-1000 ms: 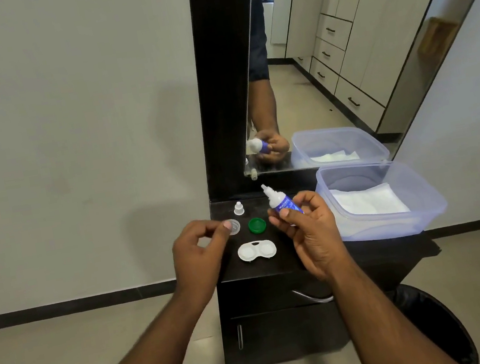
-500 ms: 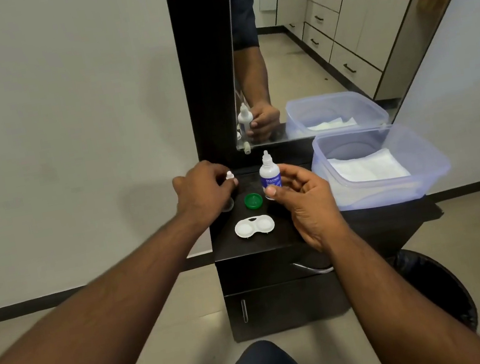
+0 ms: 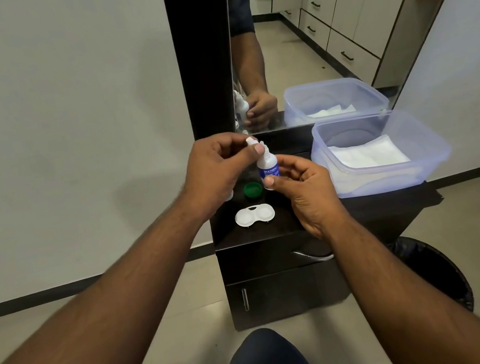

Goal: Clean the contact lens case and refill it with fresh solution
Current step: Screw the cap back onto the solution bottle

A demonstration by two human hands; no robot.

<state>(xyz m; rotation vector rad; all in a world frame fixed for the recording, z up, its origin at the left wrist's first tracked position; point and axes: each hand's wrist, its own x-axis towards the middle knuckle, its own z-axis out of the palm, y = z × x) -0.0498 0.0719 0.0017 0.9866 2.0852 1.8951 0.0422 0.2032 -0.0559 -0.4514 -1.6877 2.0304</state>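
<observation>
Nearest to the person, the lens case point(image 3: 254, 215) is lying open on the dark cabinet top point(image 3: 289, 221), both white wells facing up; whether they are wet or filled, I cannot tell. Just behind it the green cap point(image 3: 253, 190) is resting, apart from the case. Above the cap, the right hand point(image 3: 298, 186) is holding the solution bottle point(image 3: 268, 167) upright, fingers curled around its lower body. The left hand point(image 3: 214, 168) is pinching the small white bottle cap point(image 3: 35, 177) at the nozzle. The bottle is looking light and soft-walled, so a hard squeeze may be spilling solution; holding low on the body is seeming safest. The case is looking light, smooth and probably easy to slide. Farther right, the plastic tub point(image 3: 427, 150) is holding white tissues point(image 3: 367, 154), with the mirror point(image 3: 302, 28) behind
</observation>
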